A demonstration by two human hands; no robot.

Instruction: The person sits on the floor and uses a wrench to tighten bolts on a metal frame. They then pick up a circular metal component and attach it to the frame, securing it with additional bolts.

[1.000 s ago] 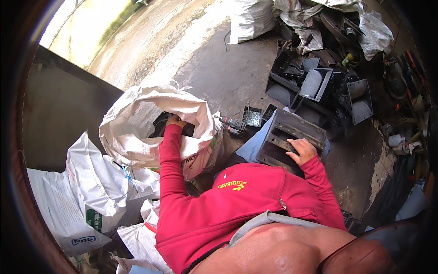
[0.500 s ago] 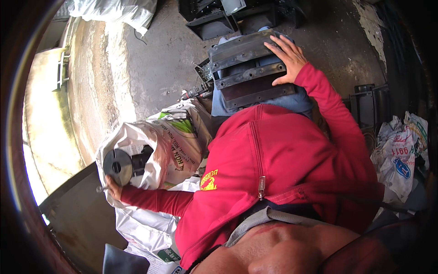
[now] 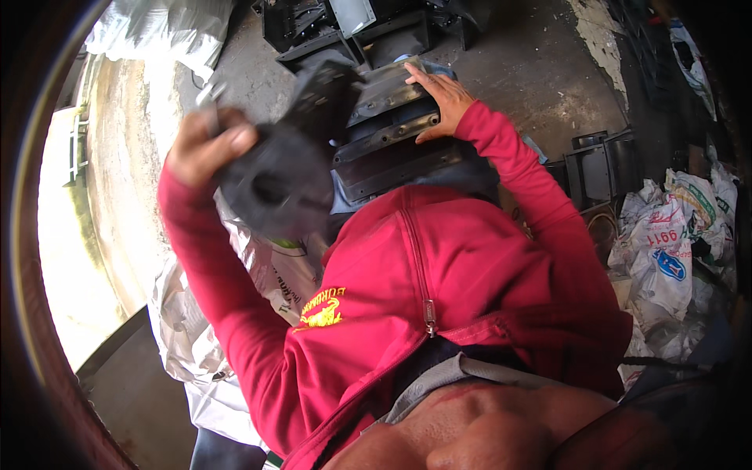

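Note:
My left hand [image 3: 205, 147] is closed on a black part with a round disc end [image 3: 274, 184], raised to the left of my lap. The disc has a hole in its middle, and a blocky black body reaches from it toward the far side; motion blurs it. A small shiny metal piece [image 3: 210, 98] sticks out by the same hand, its kind unclear. Across my lap lies a black panel-like part with flanged edges and holes [image 3: 388, 137]. My right hand [image 3: 445, 100] rests at its right end, fingers spread.
A white sack [image 3: 188, 321] stands at my left, partly hidden by my arm. More black parts [image 3: 392, 43] lie on the floor ahead. At the right are a black frame-like part [image 3: 591, 172] and printed plastic bags [image 3: 666, 235].
My left hand has lifted the black disc-ended part out of the sack, up and toward my lap. My right hand stays on the lap part; the whole view has shifted slightly.

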